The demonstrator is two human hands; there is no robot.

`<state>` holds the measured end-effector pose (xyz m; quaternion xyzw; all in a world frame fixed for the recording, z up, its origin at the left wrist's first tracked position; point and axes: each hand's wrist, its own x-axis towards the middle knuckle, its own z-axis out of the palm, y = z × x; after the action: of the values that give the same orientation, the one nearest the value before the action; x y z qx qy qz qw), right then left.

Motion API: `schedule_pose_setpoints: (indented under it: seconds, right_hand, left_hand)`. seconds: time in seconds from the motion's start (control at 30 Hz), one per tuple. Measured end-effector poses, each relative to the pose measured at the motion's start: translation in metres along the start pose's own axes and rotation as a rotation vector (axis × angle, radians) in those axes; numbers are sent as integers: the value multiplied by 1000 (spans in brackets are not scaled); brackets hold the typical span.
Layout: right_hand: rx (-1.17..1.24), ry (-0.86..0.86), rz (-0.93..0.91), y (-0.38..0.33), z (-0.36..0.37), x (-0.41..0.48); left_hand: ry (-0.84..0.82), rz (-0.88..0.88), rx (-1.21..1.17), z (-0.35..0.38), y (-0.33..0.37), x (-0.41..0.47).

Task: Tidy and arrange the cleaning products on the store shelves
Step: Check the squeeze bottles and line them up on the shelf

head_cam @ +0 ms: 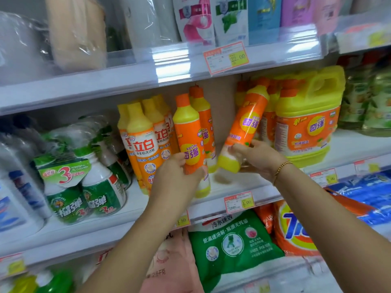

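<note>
Both hands on the middle shelf [222,186], one orange-yellow bottle in each.

Left hand [179,174] wraps its fingers round the lower half of the upright bottle [188,132], whose base sits near the shelf's front edge, just beside the row of similar bottles [143,140]. Right hand [257,158], bracelet [282,168] on the wrist, grasps the tilted bottle [246,123] near its yellow base; cap leans up and right toward the big handled jug [306,123], base looks raised off the shelf. Both forearms reach up and forward, the gripped bottles near each other but apart. Bottles are glossy plastic: slim cylinders, orange wrap labels, yellow shoulders, orange caps.
</note>
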<state>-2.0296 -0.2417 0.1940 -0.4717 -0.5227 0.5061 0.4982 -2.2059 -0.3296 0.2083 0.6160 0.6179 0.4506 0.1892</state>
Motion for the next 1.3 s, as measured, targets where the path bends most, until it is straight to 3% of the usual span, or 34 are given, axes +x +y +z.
schedule_pose_setpoints:
  seconds: [0.17,0.3,0.63,0.8,1.0,1.13,1.3]
  right_hand:
    - [-63,-102,-21,14,9,-67]
    - [-192,-126,-172,39,26,-110]
    - [-587,130,-500,104,79,-174]
    - [-592,159,-541,110,94,-191]
    - [-517,67,-594,116,107,-203]
    - [-445,125,-700,126,122,-210]
    - [-547,213,-850,136,122,-200]
  left_hand:
    - [-129,64,-146,-5,7,-40]
    - [-216,72,-214,-6,-5,-69]
    - [-229,260,-310,-35,-48,-129]
    - [-322,271,-353,-52,-61,-132]
    - [-236,100,-645,-84,-74,-118]
    - [-171,-26,-833,-99,-88,-110]
    - [-77,-74,-942,-102,-94,-106]
